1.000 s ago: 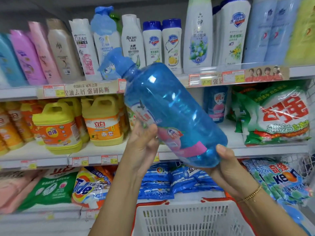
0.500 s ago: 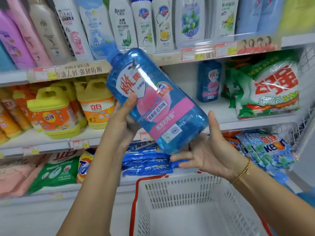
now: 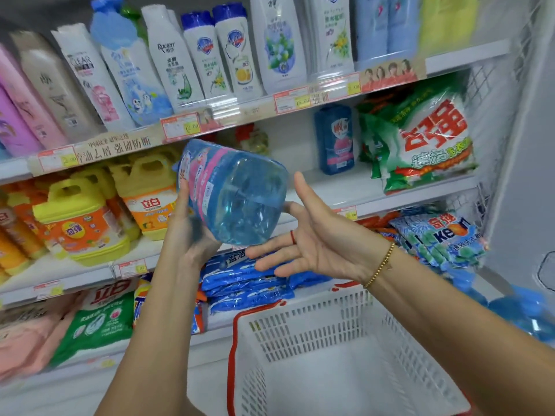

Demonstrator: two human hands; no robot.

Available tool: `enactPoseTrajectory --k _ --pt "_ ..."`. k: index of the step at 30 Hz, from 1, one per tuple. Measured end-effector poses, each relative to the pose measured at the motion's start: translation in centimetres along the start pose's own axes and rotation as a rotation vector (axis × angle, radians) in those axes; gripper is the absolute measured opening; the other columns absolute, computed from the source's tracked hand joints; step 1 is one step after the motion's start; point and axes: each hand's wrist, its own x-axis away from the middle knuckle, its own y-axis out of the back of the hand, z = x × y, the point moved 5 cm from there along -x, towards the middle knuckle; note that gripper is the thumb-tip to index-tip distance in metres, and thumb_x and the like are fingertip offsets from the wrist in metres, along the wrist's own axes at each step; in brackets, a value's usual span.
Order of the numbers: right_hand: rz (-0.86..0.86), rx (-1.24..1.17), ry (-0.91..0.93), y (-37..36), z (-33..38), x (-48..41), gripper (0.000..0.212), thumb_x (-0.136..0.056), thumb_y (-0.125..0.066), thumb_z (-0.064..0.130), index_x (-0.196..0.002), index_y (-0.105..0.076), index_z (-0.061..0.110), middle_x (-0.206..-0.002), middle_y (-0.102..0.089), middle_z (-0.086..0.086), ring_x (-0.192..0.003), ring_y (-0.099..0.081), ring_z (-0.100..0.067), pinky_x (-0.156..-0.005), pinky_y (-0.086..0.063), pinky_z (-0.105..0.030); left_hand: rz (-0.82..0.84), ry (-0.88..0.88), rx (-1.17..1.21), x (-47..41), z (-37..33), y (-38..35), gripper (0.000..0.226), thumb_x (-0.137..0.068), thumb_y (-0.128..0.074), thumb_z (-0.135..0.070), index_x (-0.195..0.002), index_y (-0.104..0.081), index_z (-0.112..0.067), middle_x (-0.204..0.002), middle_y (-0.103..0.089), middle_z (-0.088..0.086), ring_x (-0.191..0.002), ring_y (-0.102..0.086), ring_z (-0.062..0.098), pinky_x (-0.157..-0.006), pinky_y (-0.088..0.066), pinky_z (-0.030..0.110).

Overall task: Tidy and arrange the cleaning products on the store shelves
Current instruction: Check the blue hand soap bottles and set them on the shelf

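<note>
The left grip [image 3: 187,232] is raised, fingers wrapped round the side of the blue bottle [image 3: 237,193], which tilts base-first toward the camera before the middle shelf [image 3: 375,202]. The right grip [image 3: 315,244] is wide (thumb up, fingers spread) just beside the base; contact unclear.

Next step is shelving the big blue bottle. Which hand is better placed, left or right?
Left. The left hand grips the big blue bottle, whose base faces the camera, in front of the middle shelf. The right hand is open beside the base and holds nothing; it could steady at most.
</note>
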Motion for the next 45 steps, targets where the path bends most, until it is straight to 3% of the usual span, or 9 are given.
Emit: enactPoseTrajectory --k 5,8,13,16,20,24,29,38,45 --pt "0.049 0.027 0.016 -0.1 0.7 0.7 0.086 -0.067 -0.035 0.076 -0.138 -0.033 0.027 -0.114 -0.063 -0.030 -0.080 -0.071 -0.026 -0.057 -0.058 -0.027 0.008 -0.009 0.184 0.0 1.7 -1.0 0.064 -0.104 -0.032 -0.040 -0.073 -0.077 -0.006 -0.085 -0.074 0.011 -0.071 -0.072 0.023 -0.056 -0.058 0.034" --pt "0.042 0.061 0.011 0.2 1.0 0.8 0.086 -0.066 -0.035 0.077 -0.135 -0.035 0.025 -0.113 -0.063 -0.030 -0.083 -0.070 -0.028 -0.058 -0.059 -0.028 0.082 -0.037 0.235 0.2 2.3 -2.2 0.033 -0.086 -0.054 -0.015 -0.062 -0.073 -0.002 -0.071 -0.072 0.013 -0.057 -0.070 0.024 -0.046 -0.055 0.032" --pt "-0.064 0.146 -0.011 1.6 1.8 1.1 0.089 -0.061 -0.041 0.075 -0.138 -0.030 0.033 -0.108 -0.064 -0.034 -0.091 -0.070 -0.033 -0.074 -0.060 -0.033 0.040 0.009 0.242 -1.0 3.3 -1.0 0.046 -0.099 -0.048 -0.039 -0.088 -0.076 -0.004 -0.095 -0.073 0.014 -0.082 -0.072 0.028 -0.065 -0.060 0.041" --pt "-0.177 0.171 -0.055 3.8 1.4 1.2 0.096 -0.059 -0.047 0.073 -0.144 -0.025 0.034 -0.111 -0.061 -0.035 -0.096 -0.069 -0.034 -0.081 -0.058 -0.033 0.034 0.039 0.145 -1.6 3.8 -1.0 0.082 -0.056 -0.090 -0.039 -0.128 -0.060 -0.013 -0.129 -0.062 0.012 -0.117 -0.061 0.030 -0.100 -0.047 0.052" --pt "-0.230 -0.200 -0.114 7.0 0.4 1.2 0.068 -0.069 -0.061 0.059 -0.125 -0.046 0.024 -0.130 -0.048 -0.031 -0.107 -0.061 -0.046 -0.082 -0.056 -0.048 -0.010 -0.089 0.083 -3.0 3.6 -1.3 0.114 -0.034 -0.099 -0.027 -0.135 -0.049 -0.016 -0.120 -0.067 0.008 -0.114 -0.063 0.024 -0.084 -0.057 0.046" --pt "-0.336 -0.356 -0.067 10.7 0.2 0.8 0.057 -0.085 -0.056 0.056 -0.127 -0.053 0.017 -0.133 -0.052 -0.021 -0.115 -0.056 -0.045 -0.082 -0.050 -0.062 0.008 -0.238 -0.198 -4.3 3.5 -3.5 0.095 -0.034 -0.098 -0.031 -0.119 -0.057 -0.016 -0.111 -0.070 0.000 -0.101 -0.067 0.015 -0.072 -0.058 0.034" --pt "-0.493 -0.418 0.050 14.1 1.2 0.1 0.042 -0.090 -0.056 0.044 -0.116 -0.063 0.012 -0.120 -0.063 -0.018 -0.103 -0.063 -0.036 -0.059 -0.058 -0.050 0.022 -0.490 -0.605 -5.8 3.6 -7.4 0.089 -0.040 -0.092 -0.025 -0.120 -0.057 -0.009 -0.115 -0.068 0.007 -0.102 -0.067 0.017 -0.075 -0.056 0.025" --pt "-0.719 -0.107 0.295 20.7 5.9 -2.0 0.026 -0.100 -0.043 0.010 -0.094 -0.068 0.011 -0.107 -0.060 -0.015 -0.093 -0.060 -0.028 -0.086 -0.053 -0.041 0.238 -0.665 -1.130 -11.0 5.7 -12.2 0.084 -0.048 -0.092 -0.037 -0.118 -0.046 -0.049 -0.117 -0.059 -0.021 -0.110 -0.056 -0.002 -0.090 -0.046 0.014" --pt "-0.784 0.063 0.377 25.8 7.9 -3.5 0.032 -0.101 -0.037 0.008 -0.098 -0.067 0.017 -0.098 -0.072 -0.008 -0.097 -0.068 -0.025 -0.091 -0.053 -0.042 0.278 -0.750 -1.361 -16.3 8.5 -10.9 0.081 -0.060 -0.087 -0.038 -0.128 -0.043 -0.031 -0.118 -0.045 -0.030 -0.110 -0.040 -0.023 -0.090 -0.028 -0.003"
